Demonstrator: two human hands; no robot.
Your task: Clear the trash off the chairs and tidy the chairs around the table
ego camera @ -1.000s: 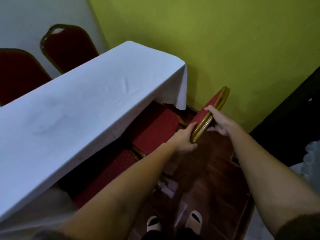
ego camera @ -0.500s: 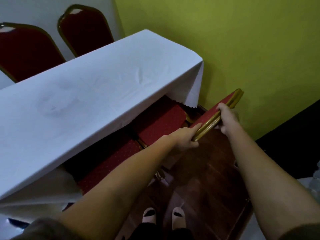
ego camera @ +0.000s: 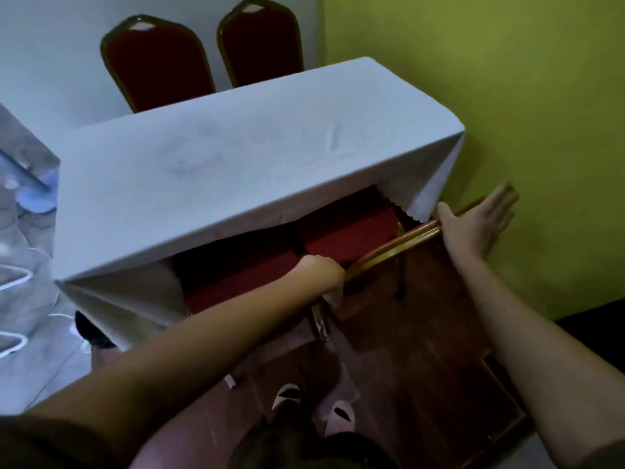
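Note:
A red chair with a gold frame [ego camera: 351,236] stands pushed under the near side of the white-clothed table [ego camera: 236,157]. My left hand [ego camera: 321,272] grips the left end of its gold backrest rail [ego camera: 395,247]. My right hand [ego camera: 477,225] lies flat and open over the right end of that rail, fingers spread and blurred. A second red seat [ego camera: 236,282] sits under the table to the left, partly hidden by my left forearm. No trash shows on the seats I can see.
Two more red chairs [ego camera: 159,62] [ego camera: 262,40] stand behind the table against the white wall. A green wall [ego camera: 507,96] closes the right side. Another white-draped surface [ego camera: 23,231] lies at the left. My slippered feet [ego camera: 314,404] stand on a dark wooden floor.
My right hand has let go of the backrest and opened flat. The chair sits further under the table. My view has swung, showing more of the table and the far chairs.

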